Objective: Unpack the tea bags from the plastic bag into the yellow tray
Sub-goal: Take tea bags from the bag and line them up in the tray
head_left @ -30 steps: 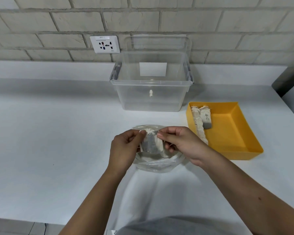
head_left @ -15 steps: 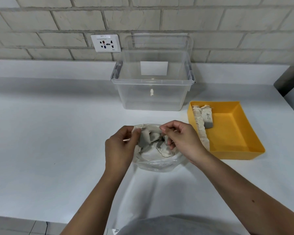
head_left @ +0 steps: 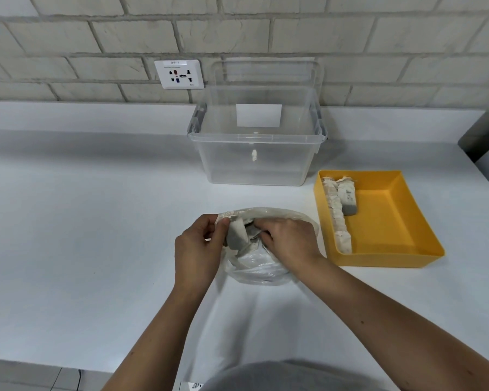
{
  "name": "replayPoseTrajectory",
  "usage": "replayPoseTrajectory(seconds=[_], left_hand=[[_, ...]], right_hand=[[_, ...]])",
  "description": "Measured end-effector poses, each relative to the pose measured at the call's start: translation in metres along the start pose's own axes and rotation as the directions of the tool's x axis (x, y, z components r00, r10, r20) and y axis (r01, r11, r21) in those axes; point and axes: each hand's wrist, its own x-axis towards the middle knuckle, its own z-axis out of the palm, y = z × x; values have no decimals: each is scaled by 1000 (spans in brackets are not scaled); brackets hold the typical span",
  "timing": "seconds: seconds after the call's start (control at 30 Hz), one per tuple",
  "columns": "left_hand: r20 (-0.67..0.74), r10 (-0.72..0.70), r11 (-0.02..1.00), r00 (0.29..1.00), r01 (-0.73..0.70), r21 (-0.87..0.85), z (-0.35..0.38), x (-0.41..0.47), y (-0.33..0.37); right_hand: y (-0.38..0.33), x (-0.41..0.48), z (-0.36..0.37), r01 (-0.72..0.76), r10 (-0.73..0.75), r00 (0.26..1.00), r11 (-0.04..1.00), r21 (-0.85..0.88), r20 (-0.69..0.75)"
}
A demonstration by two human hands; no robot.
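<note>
A clear plastic bag (head_left: pixel 254 270) lies on the white counter near the middle, its mouth open upward. My left hand (head_left: pixel 196 249) pinches the bag's left rim together with a grey tea bag (head_left: pixel 236 235) that stands out of the opening. My right hand (head_left: pixel 287 241) reaches into the bag from the right, fingers curled down among the tea bags; what they hold is hidden. The yellow tray (head_left: pixel 393 249) sits to the right of the bag. Along its left wall lies a row of several tea bags (head_left: pixel 338 213).
A clear plastic storage bin (head_left: pixel 256 165) stands behind the bag against the brick wall, its lid leaning behind it. A wall socket (head_left: pixel 179 74) is at its left. The counter's front edge (head_left: pixel 40 362) runs along the bottom left.
My right hand has gone from pinching the bag's rim to reaching down inside the bag. My left hand has kept its hold on the left rim.
</note>
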Motion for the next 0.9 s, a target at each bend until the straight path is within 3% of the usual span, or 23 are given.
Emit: replayPoseTrajectory(seconds=[0.17, 0.23, 0.27, 0.3, 0.33, 0.37, 0.4, 0.43, 0.53, 0.63, 0.8, 0.9], left_hand=[[-9, -42, 997, 999, 41, -66, -4, 2, -2], [-11, -90, 987, 996, 88, -133, -4, 4, -2], [-6, -114, 979, 993, 112, -168, -3, 5, -1], [3, -138, 971, 990, 136, -199, -1, 5, 1], [18, -150, 963, 989, 150, -223, 1, 5, 3], [40, -157, 955, 987, 162, -247, 5, 5, 6], [67, -164, 946, 984, 176, -271, 8, 4, 10], [100, -173, 937, 980, 195, -290, 12, 3, 14], [205, -175, 926, 963, 231, -298, 28, -3, 27], [240, -176, 918, 955, 247, -310, 40, -9, 34], [313, -99, 937, 945, 194, -290, 58, -19, 42], [302, -19, 965, 953, 96, -243, 68, -22, 49]], right_hand=[[5, -11, -16, 4, 4, 994, 997, 75, -112], [11, -18, -27, -50, 76, 980, 989, 142, -186], [14, -22, -33, -100, 152, 971, 960, 263, -186], [16, -25, -39, -175, 257, 959, 872, 458, -123], [17, -28, -46, -266, 347, 938, 685, 679, 17], [16, -31, -55, -351, 381, 906, 433, 830, 185], [15, -34, -61, -414, 363, 874, 210, 886, 323], [14, -36, -64, -454, 328, 853, 83, 887, 406], [17, -43, -65, -505, 275, 823, -49, 862, 497], [19, -49, -66, -526, 292, 820, 49, 849, 491], [37, -56, -72, -422, 348, 892, 417, 805, 287], [53, -60, -80, -320, 339, 934, 648, 691, 114]])
